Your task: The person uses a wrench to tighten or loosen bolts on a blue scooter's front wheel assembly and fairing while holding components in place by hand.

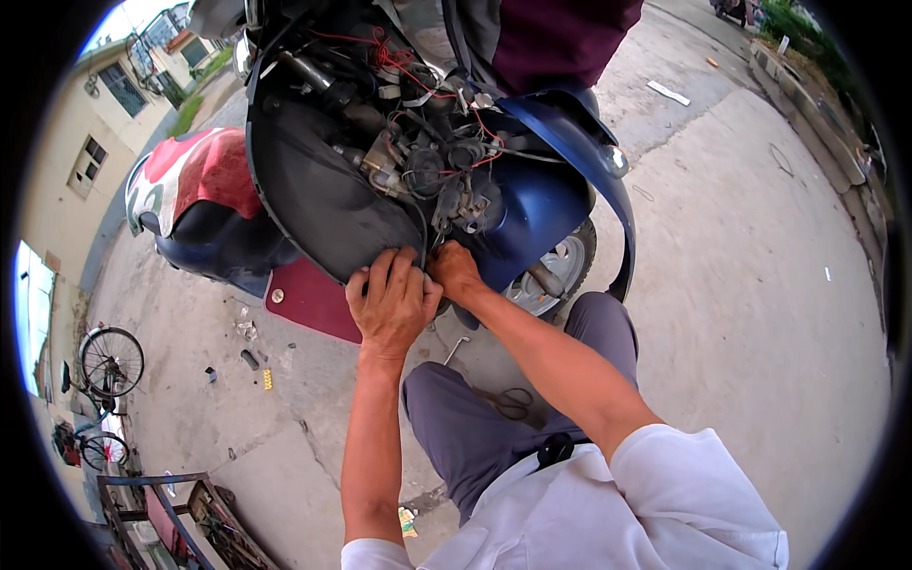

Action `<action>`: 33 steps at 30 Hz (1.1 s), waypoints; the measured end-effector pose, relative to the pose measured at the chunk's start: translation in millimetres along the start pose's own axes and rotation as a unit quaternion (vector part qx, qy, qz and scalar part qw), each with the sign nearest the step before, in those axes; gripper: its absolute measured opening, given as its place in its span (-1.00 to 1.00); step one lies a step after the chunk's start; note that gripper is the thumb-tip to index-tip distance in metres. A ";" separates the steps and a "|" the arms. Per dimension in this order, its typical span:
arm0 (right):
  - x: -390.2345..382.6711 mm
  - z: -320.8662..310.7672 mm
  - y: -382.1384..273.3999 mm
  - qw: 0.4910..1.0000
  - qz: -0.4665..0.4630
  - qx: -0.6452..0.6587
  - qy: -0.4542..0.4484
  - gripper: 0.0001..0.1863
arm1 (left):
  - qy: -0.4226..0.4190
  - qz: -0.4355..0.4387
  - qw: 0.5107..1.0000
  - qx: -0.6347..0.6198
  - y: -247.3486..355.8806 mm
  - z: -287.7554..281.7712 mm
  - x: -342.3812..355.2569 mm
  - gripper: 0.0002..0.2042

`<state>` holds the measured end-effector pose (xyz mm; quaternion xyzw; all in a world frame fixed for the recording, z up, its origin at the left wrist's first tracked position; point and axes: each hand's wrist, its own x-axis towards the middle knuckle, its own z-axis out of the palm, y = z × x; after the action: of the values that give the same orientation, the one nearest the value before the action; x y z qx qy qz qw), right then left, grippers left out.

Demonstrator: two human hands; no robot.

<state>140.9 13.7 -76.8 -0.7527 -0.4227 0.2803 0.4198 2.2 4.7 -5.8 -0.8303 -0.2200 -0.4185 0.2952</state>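
The scooter's front end stands opened in front of me, its red wires (382,55) and dark mechanical parts (425,171) exposed. My left hand (389,302) has its fingers curled over the lower edge of the black inner panel (328,195). Close beside it, my right hand (458,273) is closed at the gap between that panel and the blue front fender (532,209). Its fingertips are hidden, so what it grips cannot be made out. Below the fender shows part of the front wheel (570,271).
A blue curved trim piece (570,142) hangs at the right. Left of the panel are a maroon footboard (318,306) and a seat with a red-and-white cover (214,176). On the ground by my legs lie a wrench (457,351) and scissors (516,404). A bicycle (100,399) stands far left.
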 end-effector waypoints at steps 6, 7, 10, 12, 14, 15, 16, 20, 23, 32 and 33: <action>-4.7 0.2 -10.6 1.000 -0.007 0.017 0.003 -0.61 | 0.003 0.006 1.000 0.020 -3.6 -3.4 0.6 -0.93; -13.5 -5.8 -12.4 0.999 -0.029 -0.010 -0.013 -0.62 | 0.001 0.003 1.000 0.014 -3.1 -4.6 0.6 -0.93; -17.8 -17.5 8.1 0.994 -0.093 -0.046 -0.038 -0.63 | 0.005 0.002 1.000 0.002 0.1 -0.9 2.0 -0.93; -25.3 -29.1 13.0 0.988 -0.136 -0.055 -0.053 -0.64 | 0.008 0.003 1.000 0.000 0.3 1.1 0.3 -0.93; -46.4 -56.6 -11.4 0.988 0.036 0.102 -0.110 -0.66 | 0.003 0.001 1.000 0.008 -0.4 0.1 -1.2 -0.93; -45.5 -57.2 -8.6 0.988 0.036 0.102 -0.110 -0.66 | 0.004 0.000 1.000 0.008 0.2 -0.7 0.4 -0.93; -43.6 -56.2 -4.7 0.995 0.006 0.079 -0.069 -0.66 | 0.002 0.001 1.000 0.008 0.6 -1.7 1.8 -0.93; -43.7 -64.4 -11.5 0.998 -0.010 0.051 -0.025 -0.66 | -0.009 -0.002 1.000 0.003 0.3 -4.0 1.5 -0.92; -38.0 -62.0 -9.0 0.998 -0.011 0.023 0.051 -0.64 | -0.009 0.002 1.000 0.010 1.7 -4.6 3.6 -0.95; -23.7 -58.9 -9.8 1.000 0.011 -0.025 0.008 -0.62 | -0.002 0.004 1.000 0.022 0.7 -1.9 1.3 -0.95; -26.4 -57.4 -11.8 1.000 0.010 -0.028 0.006 -0.62 | -0.002 0.000 1.000 0.022 0.2 -1.9 0.9 -0.95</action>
<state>167.9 -28.6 -36.6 -0.7697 -0.4206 0.2678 0.3987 1.7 3.4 -4.2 -0.8243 -0.2295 -0.4118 0.3135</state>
